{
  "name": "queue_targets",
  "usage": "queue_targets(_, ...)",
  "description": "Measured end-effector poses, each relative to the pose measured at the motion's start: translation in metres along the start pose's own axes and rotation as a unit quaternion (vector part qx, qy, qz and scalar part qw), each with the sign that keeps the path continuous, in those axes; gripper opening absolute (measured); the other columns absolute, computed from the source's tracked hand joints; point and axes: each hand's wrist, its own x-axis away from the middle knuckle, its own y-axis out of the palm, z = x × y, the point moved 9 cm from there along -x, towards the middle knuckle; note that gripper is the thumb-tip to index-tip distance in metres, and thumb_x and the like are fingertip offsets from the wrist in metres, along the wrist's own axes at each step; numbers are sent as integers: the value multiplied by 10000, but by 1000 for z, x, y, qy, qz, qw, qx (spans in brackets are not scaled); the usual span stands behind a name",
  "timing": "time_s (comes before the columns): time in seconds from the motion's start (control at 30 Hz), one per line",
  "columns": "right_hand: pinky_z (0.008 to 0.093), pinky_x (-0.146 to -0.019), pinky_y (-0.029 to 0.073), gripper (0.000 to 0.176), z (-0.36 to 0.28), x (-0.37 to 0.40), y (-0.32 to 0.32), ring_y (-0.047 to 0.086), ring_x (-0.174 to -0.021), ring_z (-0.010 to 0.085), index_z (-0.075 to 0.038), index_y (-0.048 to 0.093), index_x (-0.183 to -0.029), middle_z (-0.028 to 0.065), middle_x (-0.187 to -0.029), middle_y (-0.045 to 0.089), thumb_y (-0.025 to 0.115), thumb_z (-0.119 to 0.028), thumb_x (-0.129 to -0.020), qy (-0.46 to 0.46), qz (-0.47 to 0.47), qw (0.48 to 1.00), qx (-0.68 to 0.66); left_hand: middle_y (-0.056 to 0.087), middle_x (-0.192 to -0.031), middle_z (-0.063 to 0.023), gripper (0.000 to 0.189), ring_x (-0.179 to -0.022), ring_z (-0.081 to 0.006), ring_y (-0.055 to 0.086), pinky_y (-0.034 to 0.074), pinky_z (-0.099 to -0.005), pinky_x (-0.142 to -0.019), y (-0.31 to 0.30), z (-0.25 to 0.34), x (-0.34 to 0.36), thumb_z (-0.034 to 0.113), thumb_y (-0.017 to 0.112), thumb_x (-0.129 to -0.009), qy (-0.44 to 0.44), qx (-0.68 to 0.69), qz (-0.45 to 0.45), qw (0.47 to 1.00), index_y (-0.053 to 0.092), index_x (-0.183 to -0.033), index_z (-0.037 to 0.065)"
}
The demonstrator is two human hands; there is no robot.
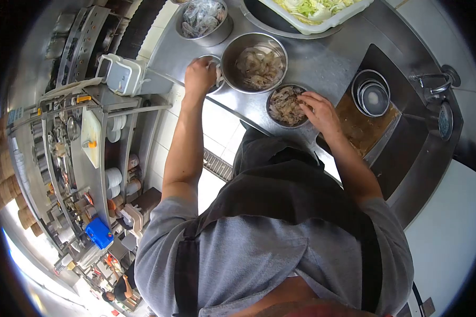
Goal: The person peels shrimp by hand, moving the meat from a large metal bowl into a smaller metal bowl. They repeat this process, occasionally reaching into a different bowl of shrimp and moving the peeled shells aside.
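Head-worn view, facing steeply down, fairly close, edges perhaps warped.

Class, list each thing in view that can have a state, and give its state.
Large bowl: upright, partly filled
Shrimp: loose, raw-looking
Near bowl: heaped with shrimp or shells
Side bowl: partly hidden by left hand
Right hand: fingers bent at near bowl
Plastic bag: crumpled
Cabbage: cut up
Sink bowls: nested

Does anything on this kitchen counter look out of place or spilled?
I see no clear spill or damage. The oddest thing is the white tub of shredded greens: it appears to sit askew over a wide round pan, leaving part of it uncovered. The shrimp bowl looks level.
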Motion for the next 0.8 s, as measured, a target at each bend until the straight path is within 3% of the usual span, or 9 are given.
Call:
queue_targets(0.07, 381, -856, 490, 230, 5, 0, -6, 612, -974, 335, -25, 663, -1060, 137, -1090, 634, 614, -118, -856, 29, 4, 1000, -9, 667, -939, -205, 250, -878, -382, 645, 517, -431, -800, 10, 39, -17, 214, 600, -811, 48, 93, -4, 994, 704, -983, 64)
queue_targets(0.13, 382, -859, 489, 236, 5, 0, -8, 611, -979, 336, -26, 661, -1068, 140, -1095, 632, 614, -120, -856, 27, 14, 1000, -4, 662, -945, -225, 234, -869, -351, 662, 535, -406, -752, 56, 72, -34, 202, 588, -840, 142, 30, -87, 986, 700, -1001, 74)
queue_targets(0.17, 383, -861, 489, 243, 4, 0, -10, 610, -984, 336, -28, 658, -1077, 143, -1100, 630, 614, -122, -857, 21, 22, 1000, -2, 662, -945, -225, 234, -869, -351, 662, 535, -406, -752, 75, 79, -42, 202, 588, -840, 144, 33, -89, 985, 700, -1001, 74)
queue_targets(0.23, 382, -863, 489, 249, 6, 0, -14, 610, -989, 333, -29, 656, -1085, 144, -1105, 629, 615, -124, -859, 35, 22, 999, 0, 663, -1020, -204, 232, -909, -333, 669, 545, -402, -786, 136, 91, -41, 200, 577, -841, 206, -178, -215, 938, 696, -1009, 92)
queue_targets(0.27, 381, -865, 489, 254, 7, -1, -16, 610, -994, 330, -30, 654, -1092, 145, -1110, 628, 616, -126, -860, 46, 22, 999, 0, 663, -1020, -204, 232, -909, -333, 669, 545, -402, -786, 146, 92, -41, 200, 577, -841, 210, -177, -214, 937, 696, -1009, 92)
queue_targets(0.37, 365, -879, 485, 258, 13, 5, -26, 616, -1014, 310, -36, 655, -1095, 132, -1115, 636, 628, -131, -857, 83, 27, 996, -4, 665, -1084, -165, 246, -1038, -303, 646, 529, -406, -878, 169, 96, -31, 163, 574, -830, 216, -227, -325, 892, 691, -1035, 96)
queue_targets(0.6, 379, -846, 501, 250, 17, 6, -25, 622, -977, 322, -43, 659, -1090, 141, -1121, 632, 620, -145, -864, 75, 36, 996, -6, 661, -1099, -166, 240, -1049, -295, 642, 530, -402, -867, 167, 84, -21, 137, 592, -816, 203, -263, -352, 875, 698, -1027, 91)
queue_targets(0.67, 380, -842, 503, 244, 12, 5, -24, 626, -965, 322, -46, 663, -1081, 137, -1109, 637, 618, -151, -866, 66, 36, 997, -15, 660, -1132, -156, 278, -1033, -272, 656, 533, -379, -852, 155, 81, -18, 156, 573, -841, 171, -301, -364, 865, 675, -1090, 86)
queue_targets(0.8, 384, -832, 504, 242, 12, 7, -22, 629, -948, 327, -50, 665, -1079, 134, -1098, 642, 614, -154, -867, 57, 40, 997, -17, 671, -1101, -157, 255, -1026, -274, 659, 533, -380, -846, 160, 66, -16, 177, 564, -841, 192, -315, -362, 856, 700, -1040, 92)
